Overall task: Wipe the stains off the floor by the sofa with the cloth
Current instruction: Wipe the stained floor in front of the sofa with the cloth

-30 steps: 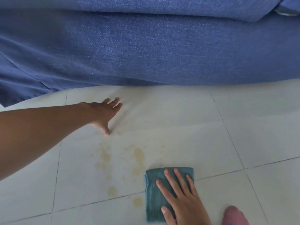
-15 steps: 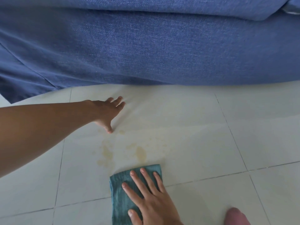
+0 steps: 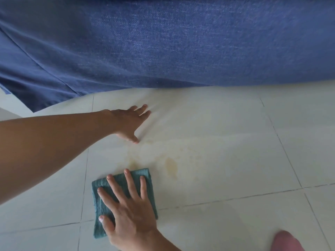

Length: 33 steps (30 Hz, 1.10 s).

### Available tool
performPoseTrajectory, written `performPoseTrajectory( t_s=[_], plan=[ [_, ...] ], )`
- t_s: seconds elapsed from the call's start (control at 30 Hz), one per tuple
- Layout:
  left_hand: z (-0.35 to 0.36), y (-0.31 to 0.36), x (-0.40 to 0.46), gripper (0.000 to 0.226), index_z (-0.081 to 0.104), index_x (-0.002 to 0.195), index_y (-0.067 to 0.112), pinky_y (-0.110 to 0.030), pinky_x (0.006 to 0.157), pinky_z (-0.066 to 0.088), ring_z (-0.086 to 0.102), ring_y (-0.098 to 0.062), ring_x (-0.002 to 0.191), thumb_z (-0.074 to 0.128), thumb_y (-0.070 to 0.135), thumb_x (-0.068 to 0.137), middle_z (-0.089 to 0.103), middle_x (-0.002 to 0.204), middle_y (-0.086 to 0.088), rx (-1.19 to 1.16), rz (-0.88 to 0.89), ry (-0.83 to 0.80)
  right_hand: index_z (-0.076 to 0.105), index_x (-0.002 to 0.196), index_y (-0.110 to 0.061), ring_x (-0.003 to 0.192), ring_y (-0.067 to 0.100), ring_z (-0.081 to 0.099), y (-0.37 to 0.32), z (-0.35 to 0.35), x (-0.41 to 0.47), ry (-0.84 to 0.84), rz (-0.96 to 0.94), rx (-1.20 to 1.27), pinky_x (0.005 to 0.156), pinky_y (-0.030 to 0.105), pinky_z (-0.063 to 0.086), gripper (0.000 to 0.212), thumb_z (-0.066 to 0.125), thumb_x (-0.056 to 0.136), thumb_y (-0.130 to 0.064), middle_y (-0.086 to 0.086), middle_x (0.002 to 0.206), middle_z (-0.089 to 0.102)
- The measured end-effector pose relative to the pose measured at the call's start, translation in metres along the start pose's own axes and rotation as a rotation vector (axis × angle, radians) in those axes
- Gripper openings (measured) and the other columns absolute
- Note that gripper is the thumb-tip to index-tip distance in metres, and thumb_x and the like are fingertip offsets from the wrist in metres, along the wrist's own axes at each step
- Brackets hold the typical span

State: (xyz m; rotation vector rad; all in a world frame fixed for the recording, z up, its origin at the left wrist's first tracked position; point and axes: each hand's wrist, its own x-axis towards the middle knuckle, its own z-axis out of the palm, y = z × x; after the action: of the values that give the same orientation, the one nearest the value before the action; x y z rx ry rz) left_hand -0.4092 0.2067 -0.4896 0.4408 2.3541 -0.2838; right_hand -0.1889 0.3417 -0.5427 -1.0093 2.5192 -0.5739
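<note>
A folded teal cloth [image 3: 148, 185] lies flat on the white tiled floor [image 3: 226, 160]. My right hand [image 3: 128, 212] presses down on it with fingers spread. Yellowish stains [image 3: 171, 166] mark the tile just beyond and to the right of the cloth, with fainter smears near its far edge. My left hand [image 3: 129, 124] rests flat on the floor farther away, fingers apart, holding nothing, close to the blue sofa [image 3: 181, 42].
The sofa's fabric front fills the whole upper half of the view and meets the floor along a curved line. A knee [image 3: 286, 241] shows at the bottom right. Dark grout lines cross the tiles.
My right hand has slid the cloth leftward across the tile, over the stains; several lower spots are gone. My left hand has stayed planted.
</note>
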Motion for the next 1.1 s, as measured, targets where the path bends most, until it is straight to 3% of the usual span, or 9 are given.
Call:
performPoseTrajectory(
  t_s=[0.13, 0.23, 0.3, 0.43, 0.53, 0.6, 0.8, 1.0, 1.1],
  plan=[
    [0.001, -0.002, 0.000, 0.115, -0.018, 0.155, 0.023, -0.045, 0.114, 0.035, -0.010, -0.023, 0.152, 0.069, 0.051, 0.084, -0.030, 0.160, 0.003, -0.012, 0.003, -0.003, 0.026, 0.156, -0.042, 0.157, 0.026, -0.008, 0.009, 0.006, -0.014, 0.049, 0.009, -0.049, 0.122, 0.062, -0.008, 0.066, 0.045, 0.094, -0.057, -0.013, 0.170, 0.008],
    [0.001, -0.002, -0.001, 0.114, -0.018, 0.155, 0.023, -0.044, 0.113, 0.036, -0.011, -0.023, 0.151, 0.068, 0.051, 0.085, -0.030, 0.160, 0.004, -0.020, 0.012, 0.002, 0.041, 0.151, -0.044, 0.156, 0.026, 0.018, 0.034, 0.000, -0.052, 0.098, 0.073, -0.068, 0.119, 0.057, 0.017, 0.075, 0.058, 0.080, -0.062, -0.015, 0.166, 0.026],
    [0.001, -0.002, -0.003, 0.114, -0.018, 0.155, 0.023, -0.044, 0.112, 0.037, -0.011, -0.023, 0.151, 0.068, 0.051, 0.085, -0.031, 0.160, 0.004, -0.026, 0.012, 0.005, 0.044, 0.149, -0.043, 0.153, 0.027, 0.027, 0.065, -0.009, -0.085, 0.142, 0.172, -0.084, 0.115, 0.058, 0.025, 0.080, 0.063, 0.074, -0.064, -0.015, 0.164, 0.031],
    [0.001, 0.001, -0.004, 0.115, -0.017, 0.155, 0.021, -0.043, 0.107, 0.042, -0.010, -0.023, 0.152, 0.069, 0.049, 0.084, -0.030, 0.160, 0.002, -0.022, 0.009, 0.015, 0.040, 0.153, -0.037, 0.153, 0.033, 0.024, 0.134, -0.042, -0.127, 0.216, 0.598, -0.145, 0.119, 0.061, 0.020, 0.073, 0.049, 0.085, -0.061, -0.008, 0.166, 0.026],
    [0.001, 0.000, -0.002, 0.115, -0.016, 0.155, 0.021, -0.041, 0.103, 0.044, -0.010, -0.023, 0.152, 0.069, 0.048, 0.084, -0.029, 0.161, 0.003, -0.023, 0.009, 0.027, 0.017, 0.160, -0.038, 0.157, 0.031, 0.002, 0.176, -0.068, -0.104, 0.248, 0.918, -0.151, 0.123, 0.058, 0.007, 0.069, 0.026, 0.095, -0.060, -0.011, 0.168, -0.001],
    [0.002, -0.001, -0.001, 0.115, -0.017, 0.155, 0.022, -0.041, 0.105, 0.042, -0.010, -0.022, 0.152, 0.069, 0.049, 0.083, -0.029, 0.161, 0.004, -0.035, 0.010, 0.032, 0.003, 0.161, -0.040, 0.156, 0.029, -0.010, 0.196, -0.084, -0.073, 0.266, 1.028, -0.116, 0.123, 0.057, -0.001, 0.069, 0.022, 0.098, -0.060, -0.011, 0.169, -0.013],
    [0.006, -0.004, -0.002, 0.115, -0.016, 0.155, 0.027, -0.042, 0.109, 0.040, -0.013, -0.018, 0.151, 0.070, 0.050, 0.083, -0.030, 0.160, 0.009, -0.072, 0.008, 0.038, 0.000, 0.160, -0.041, 0.155, 0.032, -0.015, 0.192, -0.095, 0.012, 0.262, 0.881, -0.128, 0.121, 0.060, -0.009, 0.067, 0.017, 0.098, -0.060, -0.009, 0.170, -0.011],
    [0.003, -0.004, 0.000, 0.118, -0.014, 0.156, 0.025, -0.044, 0.116, 0.032, -0.011, -0.022, 0.151, 0.074, 0.047, 0.081, -0.026, 0.162, 0.007, -0.092, 0.007, 0.023, 0.019, 0.159, -0.041, 0.156, 0.032, 0.002, 0.183, -0.080, 0.000, 0.232, 0.610, -0.225, 0.124, 0.056, -0.003, 0.066, 0.025, 0.097, -0.062, -0.009, 0.170, 0.010],
    [-0.002, 0.000, 0.001, 0.118, -0.015, 0.155, 0.022, -0.046, 0.116, 0.031, -0.010, -0.026, 0.151, 0.074, 0.047, 0.081, -0.027, 0.162, 0.004, -0.072, 0.005, -0.003, 0.017, 0.159, -0.041, 0.156, 0.031, 0.003, 0.215, -0.095, -0.023, 0.243, 0.695, -0.249, 0.124, 0.056, 0.001, 0.067, 0.022, 0.096, -0.062, -0.009, 0.171, 0.009]
  ],
)
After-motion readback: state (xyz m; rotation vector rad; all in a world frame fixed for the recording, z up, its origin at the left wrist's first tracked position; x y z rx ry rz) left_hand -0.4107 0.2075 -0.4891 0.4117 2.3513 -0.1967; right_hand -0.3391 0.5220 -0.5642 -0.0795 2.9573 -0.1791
